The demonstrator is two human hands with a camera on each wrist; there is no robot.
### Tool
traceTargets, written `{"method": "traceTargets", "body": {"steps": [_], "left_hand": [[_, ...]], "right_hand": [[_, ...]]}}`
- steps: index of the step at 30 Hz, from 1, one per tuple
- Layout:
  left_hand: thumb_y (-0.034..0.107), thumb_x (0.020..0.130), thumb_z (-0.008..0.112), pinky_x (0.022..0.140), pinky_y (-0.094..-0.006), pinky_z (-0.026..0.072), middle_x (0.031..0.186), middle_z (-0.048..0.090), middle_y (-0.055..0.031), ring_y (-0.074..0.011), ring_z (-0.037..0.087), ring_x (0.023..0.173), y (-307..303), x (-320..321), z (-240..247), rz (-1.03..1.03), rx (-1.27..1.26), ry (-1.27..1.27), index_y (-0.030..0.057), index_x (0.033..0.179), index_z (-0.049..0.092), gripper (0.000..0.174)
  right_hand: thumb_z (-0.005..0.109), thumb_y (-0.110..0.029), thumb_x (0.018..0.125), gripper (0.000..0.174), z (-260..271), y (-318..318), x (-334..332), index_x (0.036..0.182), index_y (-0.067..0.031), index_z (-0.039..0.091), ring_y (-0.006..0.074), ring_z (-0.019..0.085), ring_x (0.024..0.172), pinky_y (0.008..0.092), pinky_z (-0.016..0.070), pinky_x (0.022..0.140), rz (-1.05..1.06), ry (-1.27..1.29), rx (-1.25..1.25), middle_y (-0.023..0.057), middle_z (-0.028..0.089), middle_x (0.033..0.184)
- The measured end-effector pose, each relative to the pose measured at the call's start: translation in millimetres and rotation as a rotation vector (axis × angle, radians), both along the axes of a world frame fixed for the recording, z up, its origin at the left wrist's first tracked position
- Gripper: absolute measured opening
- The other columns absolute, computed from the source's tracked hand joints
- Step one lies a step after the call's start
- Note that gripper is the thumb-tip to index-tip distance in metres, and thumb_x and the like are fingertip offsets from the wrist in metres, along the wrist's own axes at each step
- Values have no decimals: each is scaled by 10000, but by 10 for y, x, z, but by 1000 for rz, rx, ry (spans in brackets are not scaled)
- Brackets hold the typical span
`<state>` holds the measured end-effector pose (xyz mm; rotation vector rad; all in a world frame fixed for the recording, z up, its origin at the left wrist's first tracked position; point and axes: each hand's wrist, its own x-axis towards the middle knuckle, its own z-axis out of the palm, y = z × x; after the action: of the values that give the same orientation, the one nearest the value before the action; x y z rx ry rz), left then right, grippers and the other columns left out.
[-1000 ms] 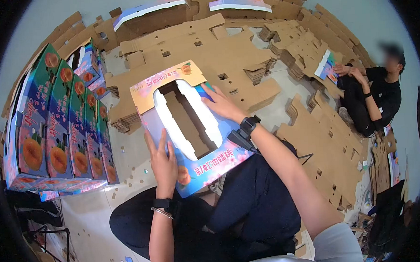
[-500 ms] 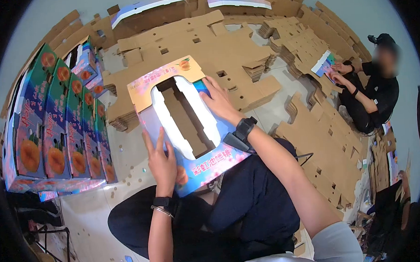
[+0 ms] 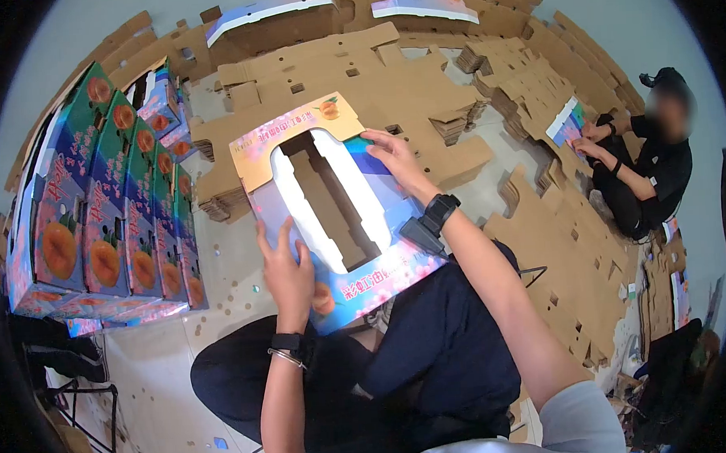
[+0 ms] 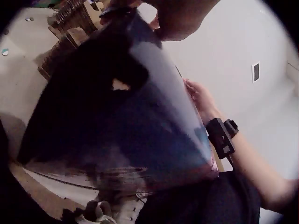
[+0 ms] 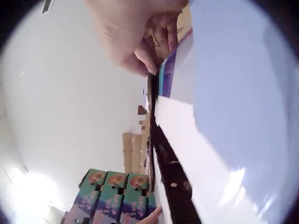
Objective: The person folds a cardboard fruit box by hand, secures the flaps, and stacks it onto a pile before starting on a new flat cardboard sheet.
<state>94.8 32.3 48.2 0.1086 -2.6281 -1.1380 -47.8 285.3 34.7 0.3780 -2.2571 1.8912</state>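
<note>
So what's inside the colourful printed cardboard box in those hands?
Through the long opening in the box, plain brown cardboard shows; whatever lies under its printed top is hidden.

The box [image 3: 334, 278] is in the middle, its near end over the legs [image 3: 441, 336]; left of it, a row of cartons [image 3: 103, 213] stands side by side, with more cartons [image 3: 160, 110] behind; beyond the box, stacked sheets [image 3: 324, 78] lie on the floor [image 3: 231, 269]; behind these are two pieces [image 3: 426, 7], left and right; further sheets [image 3: 563, 258] lie right of the legs; a seated person [image 3: 660, 161] is beyond, far right.
</note>
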Motion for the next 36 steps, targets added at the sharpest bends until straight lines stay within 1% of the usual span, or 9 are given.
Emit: {"method": "traceTargets", "body": {"steps": [5, 7, 8, 10, 14, 18, 24, 32, 36], "left_hand": [[66, 875, 539, 956, -454, 459, 1452, 299, -278, -459, 434, 1264, 43, -29, -136, -2, -38, 57, 122, 1279, 560, 408], [60, 875, 539, 958, -453, 459, 1459, 292, -274, -455, 434, 1266, 49, -22, -100, 4, -40, 35, 123, 1283, 557, 414], [53, 874, 538, 960, -452, 459, 1467, 285, -270, -451, 434, 1268, 63, -27, -79, -3, -36, 16, 124, 1286, 554, 419], [46, 872, 538, 965, -453, 457, 1471, 282, -267, -451, 433, 1270, 68, -34, -79, -11, -20, 11, 124, 1291, 551, 426], [25, 873, 535, 967, -454, 459, 1488, 273, -250, -451, 445, 1263, 77, -22, -57, -13, -4, -24, 128, 1304, 546, 443], [23, 878, 525, 956, -450, 466, 1479, 295, -240, -448, 469, 1243, 114, -28, -26, -6, -23, -3, 131, 1304, 546, 440], [28, 876, 526, 941, -443, 472, 1474, 296, -245, -445, 486, 1226, 113, -45, -18, 3, -71, -5, 136, 1314, 537, 452], [81, 916, 506, 910, -449, 489, 1482, 288, -238, -427, 510, 1207, 89, -38, -35, 9, -99, -4, 147, 1331, 516, 421], [29, 863, 532, 965, -453, 455, 1479, 270, -265, -453, 416, 1286, 97, -40, 0, 5, -44, -30, 125, 1301, 538, 449]], "right_hand": [[653, -146, 848, 318, 72, 117, -215, 1137, -13, 652, 198, 652, 987, 319, 499, 852, -5, -107, 209, 131, 660, 1145], [664, -194, 834, 323, 179, 49, -174, 1113, -29, 669, 256, 682, 910, 345, 517, 807, -259, -178, 431, 152, 689, 1058], [664, -194, 834, 323, 85, 45, -240, 1113, -29, 669, 256, 682, 910, 345, 517, 807, -257, -181, 433, 152, 689, 1058], [646, -251, 839, 319, -115, 36, -388, 1064, -29, 689, 317, 682, 842, 386, 522, 766, -332, 52, 487, 185, 697, 969], [585, -262, 886, 295, 38, -95, -286, 950, 2, 701, 381, 653, 791, 458, 513, 736, -374, 105, 635, 226, 663, 806], [539, -218, 917, 295, 172, -110, -272, 814, 26, 669, 416, 627, 739, 492, 498, 705, -305, 68, 755, 252, 633, 774], [519, -258, 942, 370, 190, -98, -322, 772, 39, 658, 424, 624, 718, 506, 493, 666, -308, 87, 892, 264, 625, 745], [481, -289, 966, 420, 181, -121, -330, 758, 29, 660, 428, 626, 702, 513, 492, 667, -331, 86, 888, 268, 620, 718], [490, -253, 962, 366, 169, -100, -369, 801, 32, 654, 430, 625, 689, 512, 499, 654, -321, 130, 976, 266, 621, 716]]}}
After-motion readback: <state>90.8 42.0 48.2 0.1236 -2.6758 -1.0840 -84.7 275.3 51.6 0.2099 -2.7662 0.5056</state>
